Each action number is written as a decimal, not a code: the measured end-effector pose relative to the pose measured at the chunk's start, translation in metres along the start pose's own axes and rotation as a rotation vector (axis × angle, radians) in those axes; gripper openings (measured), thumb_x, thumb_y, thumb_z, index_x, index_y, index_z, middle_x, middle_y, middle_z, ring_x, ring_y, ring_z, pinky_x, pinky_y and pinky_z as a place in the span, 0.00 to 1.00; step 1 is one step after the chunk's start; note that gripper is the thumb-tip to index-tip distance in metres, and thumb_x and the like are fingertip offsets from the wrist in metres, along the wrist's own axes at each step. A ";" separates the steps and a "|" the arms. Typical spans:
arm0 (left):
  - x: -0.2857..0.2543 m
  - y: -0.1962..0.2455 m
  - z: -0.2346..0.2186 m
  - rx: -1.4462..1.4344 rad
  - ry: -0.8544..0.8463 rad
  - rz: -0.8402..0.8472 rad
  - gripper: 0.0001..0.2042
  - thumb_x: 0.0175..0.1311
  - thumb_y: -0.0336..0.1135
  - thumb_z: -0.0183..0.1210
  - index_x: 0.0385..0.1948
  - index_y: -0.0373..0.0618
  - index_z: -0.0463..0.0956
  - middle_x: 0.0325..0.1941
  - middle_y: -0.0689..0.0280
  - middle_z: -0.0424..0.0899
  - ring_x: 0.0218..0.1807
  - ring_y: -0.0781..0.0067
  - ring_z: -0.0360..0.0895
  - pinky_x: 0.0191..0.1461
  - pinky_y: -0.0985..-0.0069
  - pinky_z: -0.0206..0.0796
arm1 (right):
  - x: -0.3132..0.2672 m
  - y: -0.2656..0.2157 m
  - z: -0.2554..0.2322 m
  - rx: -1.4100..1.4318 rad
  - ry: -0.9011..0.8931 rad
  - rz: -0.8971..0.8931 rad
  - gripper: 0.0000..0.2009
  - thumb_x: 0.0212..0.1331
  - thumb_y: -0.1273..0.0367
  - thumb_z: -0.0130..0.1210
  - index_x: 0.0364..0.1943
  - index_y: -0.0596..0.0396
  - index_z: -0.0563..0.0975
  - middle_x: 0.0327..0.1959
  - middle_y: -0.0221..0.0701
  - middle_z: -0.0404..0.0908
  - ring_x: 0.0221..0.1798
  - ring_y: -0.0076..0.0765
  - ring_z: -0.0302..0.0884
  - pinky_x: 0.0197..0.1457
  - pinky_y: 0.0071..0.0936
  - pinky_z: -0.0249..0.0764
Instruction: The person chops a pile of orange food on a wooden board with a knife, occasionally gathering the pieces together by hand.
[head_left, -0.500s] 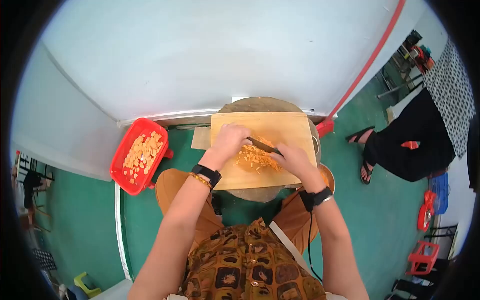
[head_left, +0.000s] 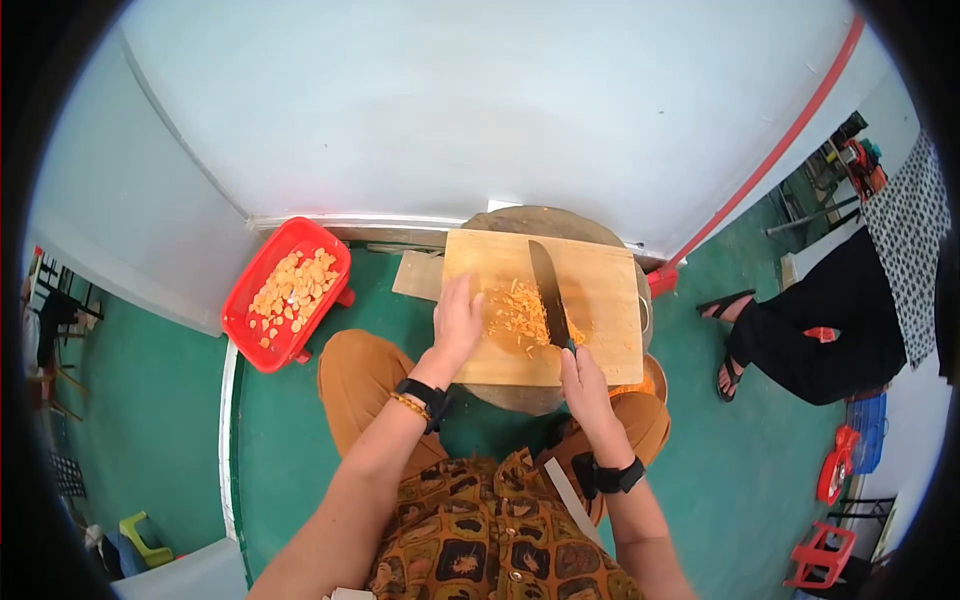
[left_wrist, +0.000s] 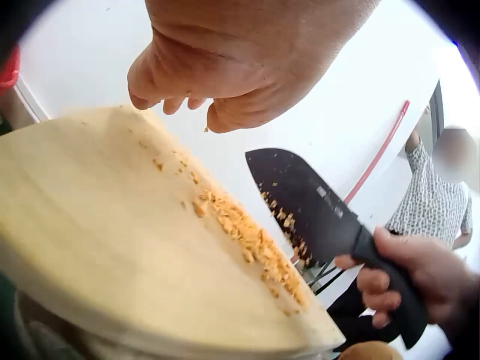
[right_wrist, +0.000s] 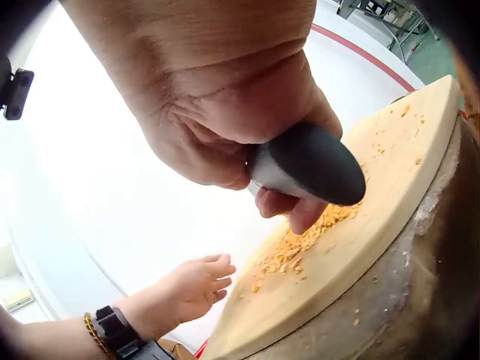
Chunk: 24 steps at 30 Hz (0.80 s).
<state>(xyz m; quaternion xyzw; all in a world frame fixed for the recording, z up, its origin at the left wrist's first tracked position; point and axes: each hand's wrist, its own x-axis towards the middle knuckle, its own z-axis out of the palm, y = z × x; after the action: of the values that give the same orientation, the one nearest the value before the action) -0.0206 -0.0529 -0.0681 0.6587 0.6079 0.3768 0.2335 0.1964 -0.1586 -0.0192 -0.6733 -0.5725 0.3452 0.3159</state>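
A black kitchen knife (head_left: 548, 288) is gripped by its handle in my right hand (head_left: 584, 382), near the front edge of the wooden cutting board (head_left: 612, 345). Its blade points away from me, and orange bits cling to it in the left wrist view. Finely chopped orange bits (head_left: 520, 312) lie heaped mid-board, left of the blade, with a few more at its right. My left hand (head_left: 457, 322) hovers over the board's left part, holding nothing, its fingers relaxed, as the right wrist view also shows (right_wrist: 196, 291).
The board lies on a round stump (head_left: 515, 400) between my knees. At left stands a red basket (head_left: 238, 325) of orange slices. A metal bowl (head_left: 657, 375) with orange bits sits by my right knee. A white wall rises ahead; another person (head_left: 800, 305) is at right.
My left hand has left the knife's far end and moved left. The knife has swung from lying across the board to pointing away, my right hand drawing back toward me.
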 end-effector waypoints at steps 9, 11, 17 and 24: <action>-0.031 0.000 0.006 0.248 0.044 0.193 0.18 0.65 0.31 0.53 0.56 0.40 0.70 0.62 0.54 0.73 0.68 0.50 0.63 0.69 0.58 0.55 | 0.004 -0.032 0.028 -0.047 0.061 0.005 0.17 0.73 0.60 0.40 0.39 0.63 0.71 0.30 0.57 0.74 0.36 0.66 0.73 0.37 0.49 0.68; -0.029 -0.003 0.005 0.243 0.034 0.186 0.18 0.65 0.32 0.52 0.56 0.40 0.70 0.61 0.56 0.73 0.68 0.52 0.63 0.69 0.58 0.54 | 0.003 -0.044 0.030 -0.036 0.118 0.024 0.17 0.73 0.60 0.40 0.38 0.63 0.71 0.30 0.58 0.74 0.36 0.66 0.73 0.37 0.49 0.68; -0.031 0.005 0.004 0.282 0.049 0.189 0.16 0.63 0.30 0.53 0.53 0.40 0.72 0.61 0.56 0.72 0.68 0.53 0.63 0.69 0.59 0.54 | 0.013 -0.028 0.037 -0.246 0.062 0.010 0.17 0.73 0.61 0.41 0.37 0.63 0.72 0.30 0.59 0.76 0.36 0.67 0.75 0.36 0.52 0.68; -0.033 -0.002 0.005 0.244 0.077 0.194 0.16 0.62 0.29 0.54 0.52 0.40 0.73 0.59 0.57 0.74 0.65 0.53 0.66 0.67 0.58 0.56 | 0.009 -0.036 0.036 -0.243 0.114 -0.070 0.17 0.73 0.61 0.41 0.35 0.63 0.71 0.28 0.59 0.75 0.35 0.69 0.74 0.36 0.54 0.68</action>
<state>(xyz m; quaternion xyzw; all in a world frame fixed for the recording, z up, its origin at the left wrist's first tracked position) -0.0170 -0.0841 -0.0798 0.7229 0.5911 0.3460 0.0908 0.1474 -0.1438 -0.0112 -0.7046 -0.6143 0.2233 0.2761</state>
